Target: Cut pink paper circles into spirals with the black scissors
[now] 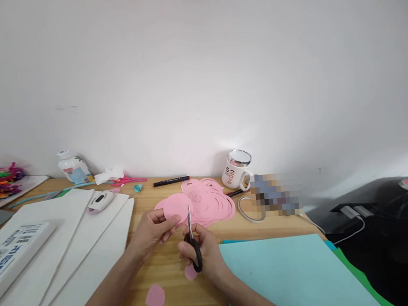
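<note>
My left hand pinches a round piece of pink paper by its lower left edge. My right hand grips black-handled scissors, their blades pointing up along the right edge of the paper. Behind them lies a loose heap of pink paper offcuts with curved cuts in it. Several small pink paper pieces are on the wooden table near my forearms.
A white mug, a black marker and pink scissors stand or lie toward the wall. White sheets are at left, with a white box on them. Light blue paper covers the right side. A white bottle leans back left.
</note>
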Motion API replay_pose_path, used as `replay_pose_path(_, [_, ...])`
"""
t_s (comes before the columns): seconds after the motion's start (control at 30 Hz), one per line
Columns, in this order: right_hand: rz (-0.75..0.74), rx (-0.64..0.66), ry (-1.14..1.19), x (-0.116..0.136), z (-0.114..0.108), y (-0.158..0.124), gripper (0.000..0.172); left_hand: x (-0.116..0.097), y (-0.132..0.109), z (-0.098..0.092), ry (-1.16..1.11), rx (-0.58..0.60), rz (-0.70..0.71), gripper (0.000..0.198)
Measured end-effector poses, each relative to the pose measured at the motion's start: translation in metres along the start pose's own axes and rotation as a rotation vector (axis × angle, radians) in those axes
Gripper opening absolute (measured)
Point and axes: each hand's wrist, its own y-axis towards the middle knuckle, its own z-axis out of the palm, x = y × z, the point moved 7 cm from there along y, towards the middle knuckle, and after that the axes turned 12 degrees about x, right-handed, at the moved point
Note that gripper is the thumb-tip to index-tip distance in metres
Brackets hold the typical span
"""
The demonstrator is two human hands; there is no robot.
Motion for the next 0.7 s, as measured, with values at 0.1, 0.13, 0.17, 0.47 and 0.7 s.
replay_pose_path(0.1, [-0.076, 0.010, -0.019, 0.010, 0.000, 0.000, 0.036, 0.001, -0.001, 0.000, 0.038, 0.018, -0.023, 0.034])
replay_pose_path(0.13, [-0.099, 0.009, -0.034, 0.014, 0.000, 0.000, 0.036, 0.002, -0.001, 0.001, 0.049, 0.026, -0.028, 0.033])
replay_pose_path(0.17, [-0.114, 0.008, -0.049, 0.017, -0.001, -0.001, 0.037, 0.002, -0.001, 0.001, 0.057, 0.033, -0.029, 0.033])
replay_pose_path(0.47, [-0.114, 0.036, -0.099, 0.018, -0.002, 0.001, 0.038, 0.003, 0.000, -0.001, 0.066, 0.038, -0.014, 0.031])
replay_pose_path(0.7, [-0.052, 0.039, -0.083, 0.010, -0.003, 0.001, 0.031, 0.001, -0.001, 0.000, 0.022, 0.033, -0.015, 0.034])
